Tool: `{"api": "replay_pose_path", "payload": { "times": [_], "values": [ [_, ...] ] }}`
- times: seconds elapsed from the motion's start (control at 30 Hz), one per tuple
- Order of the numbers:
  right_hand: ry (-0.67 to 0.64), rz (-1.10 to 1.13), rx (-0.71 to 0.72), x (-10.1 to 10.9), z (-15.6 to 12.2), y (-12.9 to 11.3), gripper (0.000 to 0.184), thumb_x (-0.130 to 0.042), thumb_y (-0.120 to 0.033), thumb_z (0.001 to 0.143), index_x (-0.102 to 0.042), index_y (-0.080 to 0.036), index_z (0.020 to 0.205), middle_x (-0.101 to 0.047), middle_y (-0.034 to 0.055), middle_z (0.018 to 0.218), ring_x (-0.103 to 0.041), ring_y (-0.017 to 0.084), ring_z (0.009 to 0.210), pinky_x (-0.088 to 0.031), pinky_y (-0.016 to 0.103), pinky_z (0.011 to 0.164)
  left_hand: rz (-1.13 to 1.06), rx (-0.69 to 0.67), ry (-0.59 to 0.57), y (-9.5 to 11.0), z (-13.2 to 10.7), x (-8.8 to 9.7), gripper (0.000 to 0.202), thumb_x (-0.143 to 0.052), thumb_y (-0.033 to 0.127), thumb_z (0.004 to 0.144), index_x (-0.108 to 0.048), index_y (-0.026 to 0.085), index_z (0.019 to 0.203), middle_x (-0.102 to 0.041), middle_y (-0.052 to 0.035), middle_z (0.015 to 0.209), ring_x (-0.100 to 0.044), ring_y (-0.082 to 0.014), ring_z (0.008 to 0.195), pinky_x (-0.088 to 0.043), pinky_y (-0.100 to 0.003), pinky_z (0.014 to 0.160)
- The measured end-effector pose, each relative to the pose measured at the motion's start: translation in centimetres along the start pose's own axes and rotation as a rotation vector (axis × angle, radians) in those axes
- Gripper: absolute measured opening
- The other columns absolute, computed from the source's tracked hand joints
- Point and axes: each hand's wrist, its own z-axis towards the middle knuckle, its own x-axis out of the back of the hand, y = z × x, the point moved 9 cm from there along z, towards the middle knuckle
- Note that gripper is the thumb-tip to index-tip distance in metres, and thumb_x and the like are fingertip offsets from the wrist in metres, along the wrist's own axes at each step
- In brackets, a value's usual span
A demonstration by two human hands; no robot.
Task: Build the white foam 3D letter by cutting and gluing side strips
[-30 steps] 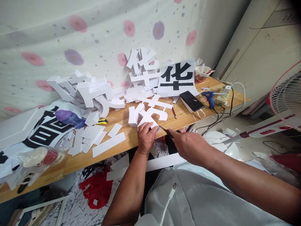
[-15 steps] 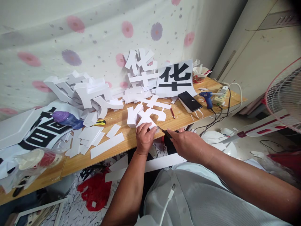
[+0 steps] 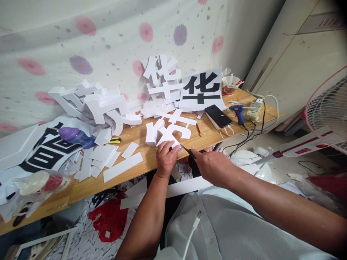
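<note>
A white foam-board character cut-out (image 3: 169, 129) lies on the wooden table (image 3: 146, 155) near its front edge. My left hand (image 3: 166, 157) presses down on the near corner of that cut-out, fingers curled over it. My right hand (image 3: 214, 167) is closed round a dark-handled utility knife (image 3: 187, 151), its blade touching the cut-out's edge just right of my left hand.
Piled white foam letters (image 3: 92, 103) and strips (image 3: 123, 167) cover the left and back. A printed sheet with a black character (image 3: 202, 88), a phone (image 3: 216, 115), a blue glue gun (image 3: 239, 112), a power strip (image 3: 253, 109) and a yellow cutter (image 3: 115, 140) lie around. A fan (image 3: 328, 115) stands right.
Both hands stay on the cut-out and the knife. The view has shifted slightly, so the scene sits a little lower-left.
</note>
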Motion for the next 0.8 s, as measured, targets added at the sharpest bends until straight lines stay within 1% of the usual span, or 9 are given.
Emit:
{"api": "replay_pose_path", "payload": {
  "times": [0.1,0.17,0.27,0.4,0.5,0.7,0.8],
  "values": [
    [-0.010,0.002,-0.009,-0.27,0.08,-0.07,0.051,-0.041,-0.019,0.106,-0.054,-0.012,0.156,-0.082,0.0198,0.096,-0.080,0.031,0.084,-0.051,0.036,0.076,0.001,-0.004,0.004,0.06,0.07,0.05,0.013,-0.076,0.020,0.100,-0.082,0.029,0.107,-0.079,-0.0067,0.125,-0.068,-0.0260,0.123,-0.053,-0.047,0.107],
    [-0.013,0.000,-0.008,-0.35,0.10,-0.10,0.051,-0.040,-0.020,0.107,-0.053,-0.013,0.156,-0.082,0.0196,0.097,-0.080,0.031,0.085,-0.052,0.035,0.075,0.004,-0.009,0.006,0.13,0.10,0.08,0.013,-0.076,0.020,0.099,-0.082,0.029,0.107,-0.079,-0.0069,0.125,-0.068,-0.0260,0.123,-0.053,-0.047,0.108],
    [-0.013,-0.004,-0.003,-0.36,0.02,-0.07,0.051,-0.042,-0.018,0.106,-0.053,-0.013,0.156,-0.082,0.0187,0.096,-0.081,0.031,0.085,-0.054,0.037,0.080,0.009,-0.014,0.010,0.20,0.09,0.13,0.014,-0.076,0.019,0.099,-0.082,0.029,0.108,-0.079,-0.0072,0.126,-0.068,-0.0262,0.124,-0.053,-0.047,0.107],
    [-0.012,-0.022,-0.002,-0.32,-0.17,0.06,0.050,-0.043,-0.016,0.105,-0.056,-0.013,0.153,-0.082,0.0183,0.094,-0.081,0.032,0.084,-0.054,0.045,0.092,0.010,-0.020,0.023,0.22,0.03,0.18,0.014,-0.077,0.019,0.099,-0.082,0.029,0.107,-0.079,-0.0067,0.125,-0.068,-0.0260,0.123,-0.053,-0.047,0.107],
    [-0.019,-0.030,-0.002,-0.39,-0.24,0.02,0.052,-0.045,-0.016,0.104,-0.055,-0.013,0.155,-0.082,0.0192,0.095,-0.081,0.032,0.085,-0.052,0.049,0.099,0.003,-0.017,0.022,0.11,-0.04,0.12,0.013,-0.077,0.020,0.099,-0.082,0.029,0.106,-0.079,-0.0064,0.126,-0.068,-0.0259,0.123,-0.053,-0.047,0.107],
    [-0.023,-0.030,-0.019,-0.54,0.06,-0.31,0.059,-0.047,-0.015,0.102,-0.050,-0.010,0.161,-0.082,0.0218,0.097,-0.081,0.033,0.088,-0.053,0.052,0.100,-0.007,-0.003,-0.003,-0.21,-0.21,-0.20,0.013,-0.077,0.020,0.099,-0.082,0.029,0.107,-0.079,-0.0062,0.126,-0.067,-0.0260,0.124,-0.053,-0.048,0.108],
    [-0.042,-0.031,-0.032,-0.68,0.19,-0.39,0.062,-0.048,-0.013,0.101,-0.049,-0.010,0.163,-0.083,0.0212,0.096,-0.081,0.033,0.088,-0.054,0.054,0.100,-0.008,-0.004,-0.004,-0.24,-0.29,-0.23,0.015,-0.077,0.019,0.099,-0.082,0.029,0.108,-0.079,-0.0065,0.126,-0.068,-0.0267,0.124,-0.053,-0.049,0.107]
  ]
}}
